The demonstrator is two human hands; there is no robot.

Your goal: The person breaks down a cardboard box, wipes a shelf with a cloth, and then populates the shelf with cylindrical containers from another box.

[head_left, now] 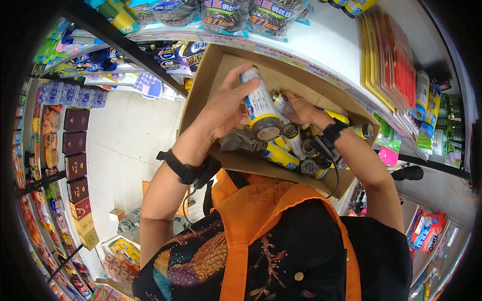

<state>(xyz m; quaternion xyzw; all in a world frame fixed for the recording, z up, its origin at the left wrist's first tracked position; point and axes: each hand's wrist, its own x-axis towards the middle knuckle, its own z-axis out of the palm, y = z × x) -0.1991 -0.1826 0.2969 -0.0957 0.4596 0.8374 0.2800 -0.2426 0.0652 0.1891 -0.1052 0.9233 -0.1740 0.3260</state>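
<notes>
My left hand is closed round a cylindrical roll with a white label and yellow-and-black end, raised over a cardboard box just above my orange apron. Inside the box my right hand has its fingers on another labelled roll and seems to grip it; its thumb is hidden. Several more yellow, white and dark rolls lie jumbled in the box, beside some grey crumpled material.
A white shelf above the box holds packaged scourers, flat red-and-yellow packs and blue-yellow rolls. Stocked shelves line the left, past the tiled floor. Lower right is another shelf with red packs.
</notes>
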